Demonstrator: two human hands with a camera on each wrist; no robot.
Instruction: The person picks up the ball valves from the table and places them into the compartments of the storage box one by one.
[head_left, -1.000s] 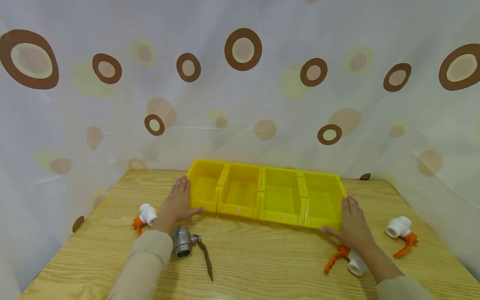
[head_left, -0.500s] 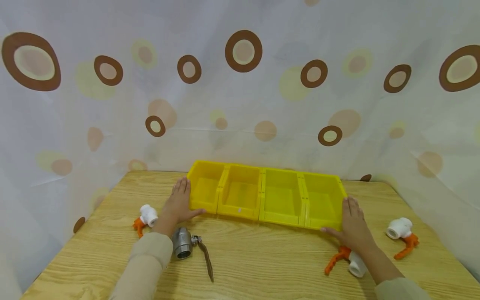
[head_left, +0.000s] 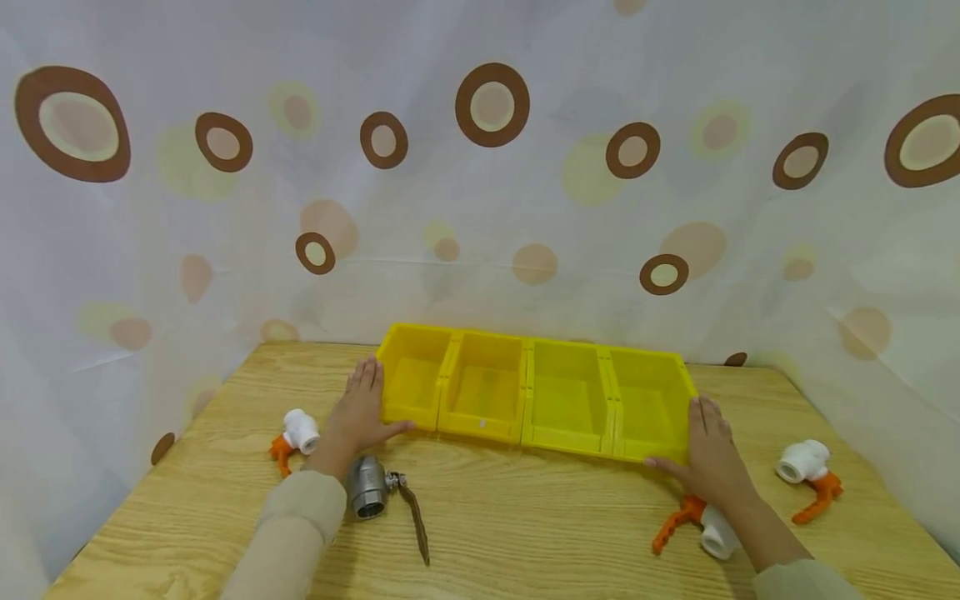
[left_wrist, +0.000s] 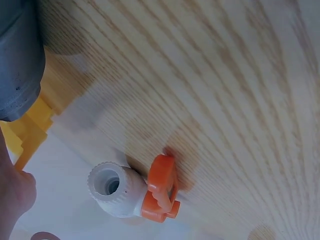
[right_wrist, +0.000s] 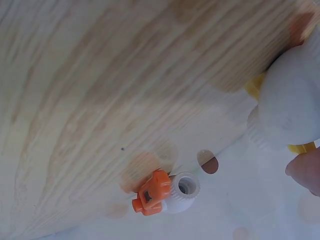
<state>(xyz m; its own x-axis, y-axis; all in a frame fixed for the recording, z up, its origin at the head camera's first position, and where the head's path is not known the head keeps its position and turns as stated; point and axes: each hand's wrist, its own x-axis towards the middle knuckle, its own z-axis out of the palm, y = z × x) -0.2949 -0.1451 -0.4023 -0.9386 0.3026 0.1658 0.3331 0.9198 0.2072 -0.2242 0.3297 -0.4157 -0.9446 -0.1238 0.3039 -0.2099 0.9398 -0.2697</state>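
Wooden table (head_left: 525, 533): I see yellow bins (head_left: 527, 387).
Left hand (head_left: 362, 410): fingers straight, touching one end.
Right hand (head_left: 710, 456): likewise, opposite end.

Close, apparently tilted wrist views share head's tabletop (head_left: 525, 525).

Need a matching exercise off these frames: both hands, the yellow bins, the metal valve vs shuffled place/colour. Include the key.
1. Left hand
2. Right hand
3. Metal valve
4. Yellow bins

A. Side by side, between the two hands
B. At the right end of the row
C. Grey, with a brown handle
D. At the left end of the row

Pairs: 1-D, 2-B, 3-C, 4-A
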